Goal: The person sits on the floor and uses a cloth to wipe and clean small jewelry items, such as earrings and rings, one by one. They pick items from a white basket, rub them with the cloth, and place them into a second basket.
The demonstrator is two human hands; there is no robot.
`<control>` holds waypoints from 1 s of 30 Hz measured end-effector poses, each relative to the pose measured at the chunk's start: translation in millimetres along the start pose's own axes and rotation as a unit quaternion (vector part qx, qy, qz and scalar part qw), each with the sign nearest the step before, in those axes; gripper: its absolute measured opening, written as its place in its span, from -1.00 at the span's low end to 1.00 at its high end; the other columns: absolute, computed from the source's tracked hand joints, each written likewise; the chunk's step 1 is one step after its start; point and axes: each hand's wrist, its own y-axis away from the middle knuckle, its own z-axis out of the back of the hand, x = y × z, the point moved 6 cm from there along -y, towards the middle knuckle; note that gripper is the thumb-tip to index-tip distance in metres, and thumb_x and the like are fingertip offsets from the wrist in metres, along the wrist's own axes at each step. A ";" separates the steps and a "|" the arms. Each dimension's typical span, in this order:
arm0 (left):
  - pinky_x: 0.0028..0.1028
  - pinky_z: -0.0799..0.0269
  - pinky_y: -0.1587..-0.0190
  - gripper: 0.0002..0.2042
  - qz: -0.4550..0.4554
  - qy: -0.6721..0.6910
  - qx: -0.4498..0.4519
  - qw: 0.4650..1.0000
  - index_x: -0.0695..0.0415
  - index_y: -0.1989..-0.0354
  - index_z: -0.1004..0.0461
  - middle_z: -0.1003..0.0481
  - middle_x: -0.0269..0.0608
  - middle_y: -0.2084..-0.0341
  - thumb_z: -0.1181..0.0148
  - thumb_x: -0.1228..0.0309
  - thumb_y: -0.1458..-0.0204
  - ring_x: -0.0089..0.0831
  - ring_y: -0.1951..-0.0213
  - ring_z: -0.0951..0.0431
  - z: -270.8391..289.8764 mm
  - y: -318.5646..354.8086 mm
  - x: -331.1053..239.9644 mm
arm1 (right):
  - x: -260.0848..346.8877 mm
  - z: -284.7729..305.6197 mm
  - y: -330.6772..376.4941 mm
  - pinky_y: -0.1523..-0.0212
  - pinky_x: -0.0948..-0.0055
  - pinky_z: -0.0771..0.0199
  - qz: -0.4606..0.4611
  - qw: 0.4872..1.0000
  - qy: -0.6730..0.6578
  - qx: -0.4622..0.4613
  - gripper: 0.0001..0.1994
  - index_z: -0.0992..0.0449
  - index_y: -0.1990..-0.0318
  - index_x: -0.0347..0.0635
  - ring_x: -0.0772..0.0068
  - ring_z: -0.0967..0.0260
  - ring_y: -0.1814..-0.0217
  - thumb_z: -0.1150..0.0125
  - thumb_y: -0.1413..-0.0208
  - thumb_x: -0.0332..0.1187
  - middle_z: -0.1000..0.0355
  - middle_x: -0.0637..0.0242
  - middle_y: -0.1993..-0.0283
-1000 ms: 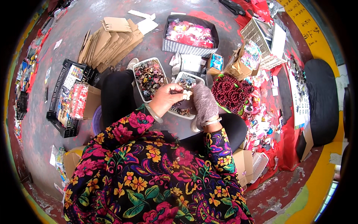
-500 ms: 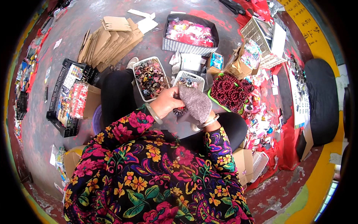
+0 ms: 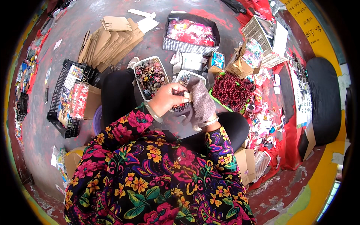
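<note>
My left hand (image 3: 167, 99) is closed, its thumb and fingertips pinched around something small and pale that I cannot make out. A fuzzy grey-mauve cloth (image 3: 203, 104) covers my right hand (image 3: 212, 126) down to the bracelet, so its fingers are hidden. Dark, gathered hair ties (image 3: 182, 109) hang just below my left fingertips, beside the cloth. Behind my hands stands a small white basket (image 3: 199, 76), partly covered by the cloth. Left of it, a white basket (image 3: 159, 61) is filled with mixed hair ties.
A green-rimmed tray of dark red bead strings (image 3: 232, 92) lies to the right. Beyond are a patterned bin (image 3: 180, 46) of pink packets and a cardboard stack (image 3: 108, 47). A black crate (image 3: 56, 101) stands at left. Red cloth (image 3: 292, 150) and loose packets cover the right-hand floor.
The grey cloth has turned more upright, its top now rising and folding above my left fingertips. My left hand has shifted slightly right, pinching nearer the cloth's edge; the dark hair ties show more.
</note>
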 end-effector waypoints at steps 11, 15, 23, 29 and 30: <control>-0.67 -0.23 0.54 -0.83 -0.063 0.021 -0.083 0.994 0.23 0.38 -0.35 -0.38 -0.36 0.56 -0.14 0.67 0.17 -0.67 0.59 -0.32 0.3 3.2 4.6 | 3.3 -5.5 -6.4 0.09 0.02 -0.20 0.032 0.992 0.116 0.023 -0.78 -0.41 0.24 -0.11 0.18 -0.32 0.13 0.03 0.08 -0.33 -0.37 0.18 0.23; -0.67 -0.24 0.53 -0.84 -0.096 0.020 -0.059 0.993 0.23 0.38 -0.35 -0.37 -0.37 0.57 -0.14 0.66 0.16 -0.68 0.58 -0.33 -6.3 2.0 2.1 | -0.2 -2.4 -5.3 0.34 0.15 -0.36 -0.192 0.978 -0.061 0.048 -0.80 -0.40 0.24 -0.12 0.19 -0.39 0.35 0.04 0.05 -0.34 -0.39 0.14 0.35; -0.67 -0.23 0.51 -0.86 -0.067 0.040 -0.029 0.997 0.22 0.35 -0.35 -0.40 -0.35 0.53 -0.10 0.64 0.11 -0.68 0.54 -0.34 -15.2 1.7 4.1 | -8.4 -1.9 -2.5 0.37 0.37 -0.33 -0.170 0.976 0.134 0.023 -0.85 -0.37 0.29 -0.17 0.17 -0.33 0.39 0.03 0.01 -0.36 -0.36 0.14 0.40; -0.66 -0.20 0.51 -0.80 0.054 0.226 -0.067 0.970 0.23 0.27 -0.36 -0.43 -0.30 0.43 -0.10 0.64 0.12 -0.63 0.48 -0.38 -0.4 0.3 20.4 | -33.5 -23.3 10.3 0.40 0.58 -0.28 -0.412 0.654 -0.622 -0.121 -0.93 -0.35 0.39 -0.21 0.46 -0.26 0.42 0.05 0.07 -0.51 -0.27 0.29 0.48; -0.66 -0.20 0.51 -0.79 0.057 0.244 -0.084 0.964 0.24 0.25 -0.36 -0.43 -0.29 0.42 -0.10 0.64 0.12 -0.62 0.48 -0.38 0.7 0.4 20.0 | -26.4 -4.8 -0.2 0.41 0.57 -0.28 -0.301 0.839 -0.443 -0.097 -0.93 -0.36 0.41 -0.20 0.46 -0.26 0.42 0.03 0.11 -0.52 -0.27 0.29 0.47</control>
